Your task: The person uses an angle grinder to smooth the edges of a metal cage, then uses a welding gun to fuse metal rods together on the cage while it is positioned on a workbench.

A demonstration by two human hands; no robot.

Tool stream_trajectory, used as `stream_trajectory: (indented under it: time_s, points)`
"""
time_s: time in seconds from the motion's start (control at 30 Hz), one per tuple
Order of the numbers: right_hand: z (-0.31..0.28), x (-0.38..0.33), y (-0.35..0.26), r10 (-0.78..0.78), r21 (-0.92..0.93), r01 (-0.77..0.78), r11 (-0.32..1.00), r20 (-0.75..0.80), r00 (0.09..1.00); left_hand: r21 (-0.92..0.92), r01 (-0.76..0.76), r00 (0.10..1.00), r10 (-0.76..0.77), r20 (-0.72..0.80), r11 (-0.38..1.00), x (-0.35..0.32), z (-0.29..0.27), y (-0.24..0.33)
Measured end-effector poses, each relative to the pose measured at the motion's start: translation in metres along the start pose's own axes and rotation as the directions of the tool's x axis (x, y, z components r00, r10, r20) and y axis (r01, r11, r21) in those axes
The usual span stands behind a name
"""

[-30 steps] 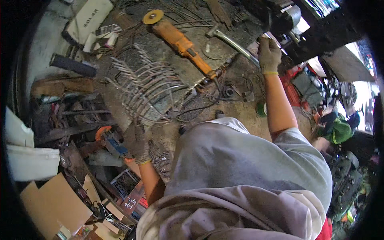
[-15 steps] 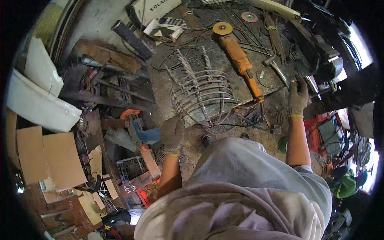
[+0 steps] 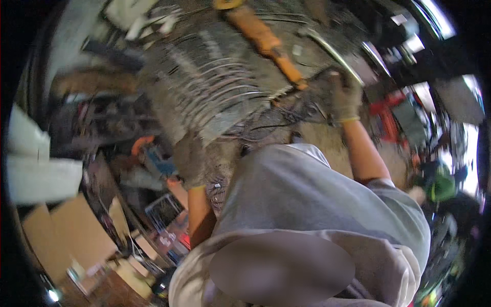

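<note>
A curved cage of thin metal rods (image 3: 225, 84), with several bent bars crossing twisted straight ones, lies on the dark work surface. My left hand (image 3: 190, 158), in a grey work glove, is at the cage's near left corner; blur hides whether it grips a rod. An orange angle grinder (image 3: 263, 41) with a yellow disc lies beyond, to the right of the cage. My right hand (image 3: 347, 100), gloved too, is right of the grinder's tail end, close to the handle end of a hammer (image 3: 330, 48). Its fingers are smeared, so contact with the handle is unclear.
Dark cables (image 3: 276, 123) coil at the near edge of the work surface. On the left are a blue and orange clamp-like tool (image 3: 158, 158), cardboard sheets (image 3: 76, 233) and white curved panels (image 3: 46, 179). A red item (image 3: 386, 115) and a green one (image 3: 440, 187) are at the right.
The whole view has swung, carrying the cage, grinder and hammer up and left in the picture. My right hand now appears slightly nearer me relative to the grinder. Blur has increased.
</note>
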State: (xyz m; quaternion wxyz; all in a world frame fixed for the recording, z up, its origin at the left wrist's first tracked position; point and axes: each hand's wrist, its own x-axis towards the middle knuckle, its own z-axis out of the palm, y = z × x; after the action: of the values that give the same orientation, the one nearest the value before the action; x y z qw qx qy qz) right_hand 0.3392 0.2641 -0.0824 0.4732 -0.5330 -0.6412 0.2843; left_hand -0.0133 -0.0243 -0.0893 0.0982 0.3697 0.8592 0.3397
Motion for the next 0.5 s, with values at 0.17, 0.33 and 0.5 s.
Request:
stream_trajectory:
  time_s: [0.17,0.33,0.5]
  points:
    - [-0.018,-0.081,0.069,0.330,-0.340,-0.175,0.924,0.478,0.814,0.109,-0.195,0.981,0.196,0.004,0.975,0.000,0.007,-0.047]
    - [-0.067,-0.252,0.300,0.525,-0.602,-0.037,0.798,0.663,0.535,0.435,-0.254,0.967,0.240,0.087,0.864,0.027,-0.012,-0.142]
    - [-0.146,-0.334,0.323,0.857,-0.574,-0.653,0.494,0.448,0.255,0.456,-0.396,0.902,0.431,0.029,0.797,0.010,-0.008,-0.046]
